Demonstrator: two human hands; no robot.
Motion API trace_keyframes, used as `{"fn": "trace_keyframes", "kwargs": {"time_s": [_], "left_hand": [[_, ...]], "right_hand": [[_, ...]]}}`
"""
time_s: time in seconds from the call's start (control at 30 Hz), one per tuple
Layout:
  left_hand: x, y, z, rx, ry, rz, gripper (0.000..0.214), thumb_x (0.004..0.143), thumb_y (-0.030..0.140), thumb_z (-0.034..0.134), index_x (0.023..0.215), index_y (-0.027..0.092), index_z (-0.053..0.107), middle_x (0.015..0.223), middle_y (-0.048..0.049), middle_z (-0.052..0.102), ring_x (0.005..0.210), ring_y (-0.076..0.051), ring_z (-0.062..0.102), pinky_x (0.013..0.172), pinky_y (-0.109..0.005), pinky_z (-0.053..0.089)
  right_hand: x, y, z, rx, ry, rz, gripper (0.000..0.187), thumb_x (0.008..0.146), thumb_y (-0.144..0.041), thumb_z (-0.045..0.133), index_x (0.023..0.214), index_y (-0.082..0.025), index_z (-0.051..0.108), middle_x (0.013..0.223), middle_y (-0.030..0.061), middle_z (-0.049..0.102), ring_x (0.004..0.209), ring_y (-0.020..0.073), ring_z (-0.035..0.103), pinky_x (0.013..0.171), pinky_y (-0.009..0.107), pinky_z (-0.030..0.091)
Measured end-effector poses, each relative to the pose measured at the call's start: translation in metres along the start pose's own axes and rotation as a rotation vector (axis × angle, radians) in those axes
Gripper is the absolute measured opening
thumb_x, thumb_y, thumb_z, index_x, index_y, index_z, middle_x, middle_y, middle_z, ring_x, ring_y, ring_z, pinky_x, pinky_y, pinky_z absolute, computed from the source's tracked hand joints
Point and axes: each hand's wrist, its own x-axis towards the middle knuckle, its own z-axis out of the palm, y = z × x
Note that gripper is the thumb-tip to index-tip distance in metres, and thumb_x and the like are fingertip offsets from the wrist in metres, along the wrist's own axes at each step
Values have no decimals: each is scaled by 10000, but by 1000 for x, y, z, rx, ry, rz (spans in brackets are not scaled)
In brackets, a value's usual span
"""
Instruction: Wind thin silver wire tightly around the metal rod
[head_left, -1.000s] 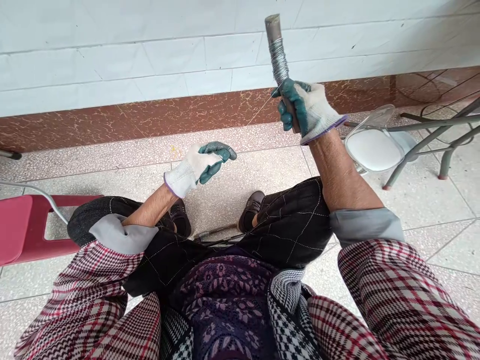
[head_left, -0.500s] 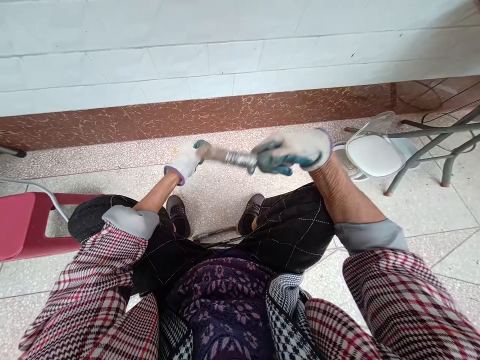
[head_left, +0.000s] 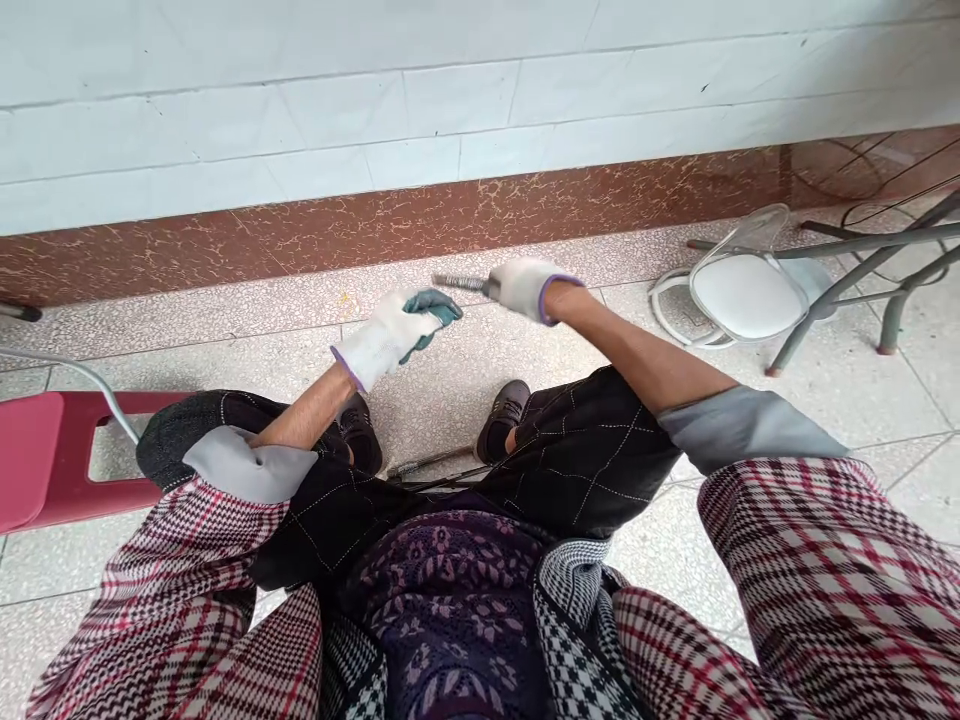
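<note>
Both my hands wear white gloves with green palms. My right hand (head_left: 525, 286) is closed around a metal rod wound with wire (head_left: 459, 283), which lies roughly level and points left, out over the floor beyond my knees. My left hand (head_left: 396, 331) hovers just left of and below the rod's tip, fingers curled as in a pinch; whatever it holds is too thin to see. I am seated, my dark quilted trousers and shoes below the hands.
A red plastic stool (head_left: 52, 450) stands at the left. A white round seat on a grey metal frame (head_left: 742, 297) lies at the right. A metal bar (head_left: 429, 463) lies on the floor between my feet. The tiled wall with a brown skirting runs ahead.
My right hand swung the rod down from upright near the wall to level, then turned it farther so the rod points left away from me. My left hand stayed nearly in place.
</note>
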Motion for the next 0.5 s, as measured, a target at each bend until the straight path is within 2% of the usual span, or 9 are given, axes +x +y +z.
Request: {"fn": "trace_keyframes", "kwargs": {"time_s": [0.1,0.2,0.3,0.37,0.5], "left_hand": [[-9,0,0,-72,32,24,56,917,202,689,948,192,734,579,63,476,451,-89,341,425,-219,212],[0,-8,-5,-128,139,10,55,950,204,659,924,197,708,555,75,447,425,-94,303,402,-231,202],[11,-17,-9,-96,193,-30,67,965,188,657,914,204,697,550,78,442,437,-102,304,418,-242,219],[15,-21,-8,-7,157,-20,92,937,135,658,899,200,710,598,58,512,490,-104,372,470,-239,281],[22,-24,-5,108,78,4,150,852,65,687,809,208,683,689,22,613,627,-125,465,584,-259,345]], "right_hand": [[-6,9,-34,217,129,19,222,1170,-261,538,1166,-129,717,804,48,601,622,165,518,578,304,454],[-18,12,-49,430,182,0,251,1186,-228,450,1196,-140,686,813,20,569,582,141,460,505,268,434],[-29,11,-51,718,183,-99,228,1177,-296,515,1082,-188,693,722,-9,485,571,157,420,453,267,371],[-36,9,-48,894,170,-191,192,1139,-374,606,1042,-230,688,667,-23,429,564,181,398,416,285,339],[-52,1,-39,944,26,-360,237,1078,-479,668,1098,-243,674,623,-50,415,491,172,361,353,289,341]]}}
